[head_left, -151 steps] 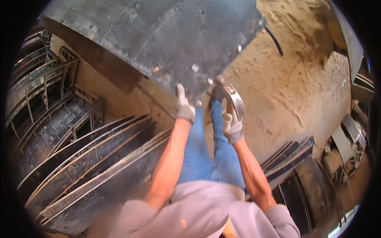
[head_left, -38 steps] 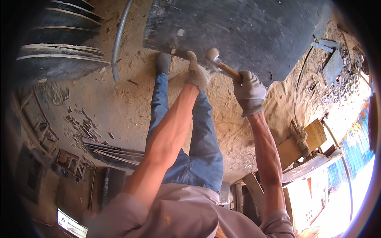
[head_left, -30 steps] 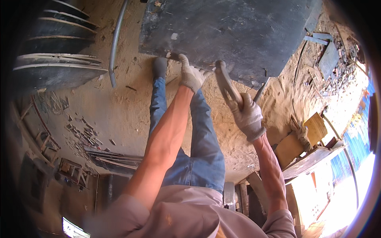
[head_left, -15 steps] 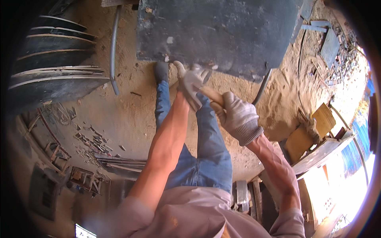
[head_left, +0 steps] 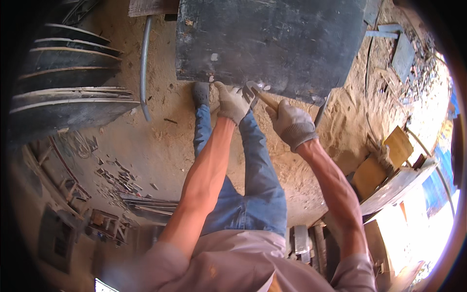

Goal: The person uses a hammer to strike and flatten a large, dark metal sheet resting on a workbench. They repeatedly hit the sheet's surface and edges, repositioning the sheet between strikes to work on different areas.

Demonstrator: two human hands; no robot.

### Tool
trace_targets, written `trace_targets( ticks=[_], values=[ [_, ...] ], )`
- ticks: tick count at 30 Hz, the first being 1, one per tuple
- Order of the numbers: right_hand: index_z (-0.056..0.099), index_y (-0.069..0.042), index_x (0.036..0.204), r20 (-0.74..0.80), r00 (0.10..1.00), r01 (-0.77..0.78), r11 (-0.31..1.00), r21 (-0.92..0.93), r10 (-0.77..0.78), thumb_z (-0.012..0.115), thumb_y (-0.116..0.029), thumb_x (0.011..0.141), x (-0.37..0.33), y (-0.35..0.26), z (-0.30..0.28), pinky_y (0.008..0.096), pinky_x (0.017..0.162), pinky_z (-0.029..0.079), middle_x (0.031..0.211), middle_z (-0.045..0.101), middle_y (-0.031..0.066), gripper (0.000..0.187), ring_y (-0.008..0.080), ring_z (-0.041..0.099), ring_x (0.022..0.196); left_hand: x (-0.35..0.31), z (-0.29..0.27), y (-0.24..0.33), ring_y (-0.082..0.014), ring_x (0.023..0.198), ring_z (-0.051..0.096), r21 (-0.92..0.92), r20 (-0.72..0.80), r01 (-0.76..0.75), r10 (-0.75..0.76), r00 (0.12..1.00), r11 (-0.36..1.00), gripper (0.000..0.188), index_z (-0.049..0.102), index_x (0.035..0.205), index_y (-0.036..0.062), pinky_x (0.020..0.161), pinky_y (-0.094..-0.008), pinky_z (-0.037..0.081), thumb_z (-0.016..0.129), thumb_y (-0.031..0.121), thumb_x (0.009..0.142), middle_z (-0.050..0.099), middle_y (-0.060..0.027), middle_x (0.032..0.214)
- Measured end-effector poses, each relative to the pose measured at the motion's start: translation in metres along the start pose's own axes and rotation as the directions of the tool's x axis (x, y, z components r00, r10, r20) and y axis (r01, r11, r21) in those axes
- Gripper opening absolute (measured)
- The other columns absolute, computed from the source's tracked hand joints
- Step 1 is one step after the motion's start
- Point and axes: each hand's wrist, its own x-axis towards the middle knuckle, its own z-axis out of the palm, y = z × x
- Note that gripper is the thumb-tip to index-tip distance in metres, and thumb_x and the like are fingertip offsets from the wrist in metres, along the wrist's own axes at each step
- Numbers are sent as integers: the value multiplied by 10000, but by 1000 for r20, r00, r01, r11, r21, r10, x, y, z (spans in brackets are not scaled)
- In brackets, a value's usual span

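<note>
My right hand, in a pale knitted work glove, is closed round the wooden handle of a hammer. The hammer's curved grey metal head is close to the near edge of a large dark board, beside my left fingers. My left hand, gloved alike, is at that same edge with its thumb toward the board and its fingers curled. What lies between those fingers is hidden. Small pale chips lie on the board.
A bent metal tube leg stands left of the board, another under its right corner. Several dark panels are stacked at the left. Wood scraps litter the sandy ground, and yellowish boards lean at the right.
The hammer head has moved from above my left wrist forward to the board's edge. My right hand has risen slightly in the view, and my left fingers look more curled.
</note>
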Motion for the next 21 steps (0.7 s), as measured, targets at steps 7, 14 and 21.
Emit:
trace_targets(
  ticks=[7, 14, 21],
  values=[
    [493, -5, 943, -87, 962, 268, 958, 105, -260, 504, -445, 1023, -39, -69, -18, 495, 541, 521, 679, 627, 167, 447, 379, 640, 570, -10, 5, -12, -400, 1540, -14, -55, -54, -62, 59, 997, 997, 1125, -142, 1569, 23, 1255, -543, 88, 379, 776, 915, -102, -218, 1657],
    [594, 8, 1073, 114, 959, -236, 954, -183, 259, 472, -400, 1048, -27, 20, -13, 407, 544, 546, 824, 710, 151, 427, 284, 703, 679, 2, 11, -4, -336, 1552, 49, -97, -50, -46, 42, 998, 994, 1196, 18, 1592, 24, 1252, -538, 109, 316, 896, 830, 70, -181, 1670],
    [539, -30, 912, -226, 924, 332, 941, 68, -309, 451, -388, 1066, -27, -65, -17, 355, 342, 412, 548, 532, 45, 400, 169, 505, 398, 0, -1, -6, -316, 1555, -9, -106, -99, -32, 22, 995, 994, 1202, -69, 1596, 68, 1260, -527, 85, 369, 882, 828, -29, -138, 1683]
  ],
)
